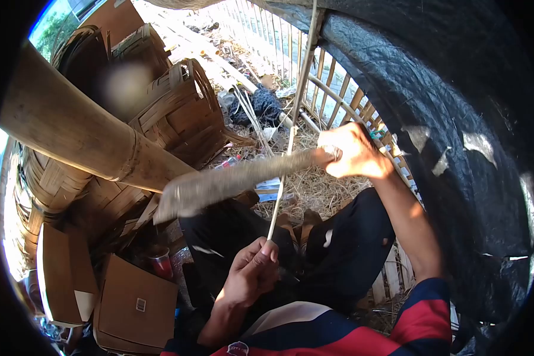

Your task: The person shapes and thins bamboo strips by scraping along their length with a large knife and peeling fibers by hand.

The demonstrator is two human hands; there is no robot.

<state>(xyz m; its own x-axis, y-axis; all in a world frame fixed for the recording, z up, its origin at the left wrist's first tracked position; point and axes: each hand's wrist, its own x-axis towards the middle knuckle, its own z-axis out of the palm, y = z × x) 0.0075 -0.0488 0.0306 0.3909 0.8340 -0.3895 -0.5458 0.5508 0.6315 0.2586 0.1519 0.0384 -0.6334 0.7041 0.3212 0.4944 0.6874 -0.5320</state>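
Note:
My left hand (pixel 252 272) is closed in front of my body, thumb uppermost, around the lower end of a long thin bamboo strip (pixel 276 212). From there the strip runs upward and away past the top of the view. In my right hand (pixel 353 153) is the handle of a machete (pixel 231 180), its broad, worn blade pointing left and slightly blurred. The blade crosses the strip above my left hand; whether the two touch I cannot tell. My bent legs in dark trousers (pixel 353 237) are below.
A thick bamboo pole (pixel 95 127) slants in from the left. Behind it are woven bamboo baskets (pixel 175 113); cardboard boxes (pixel 137 302) and a red cup (pixel 161 265) sit lower left. Black sheeting (pixel 457 148) hangs at right beside a slatted bamboo fence (pixel 335 89). Straw (pixel 317 190) covers the ground.

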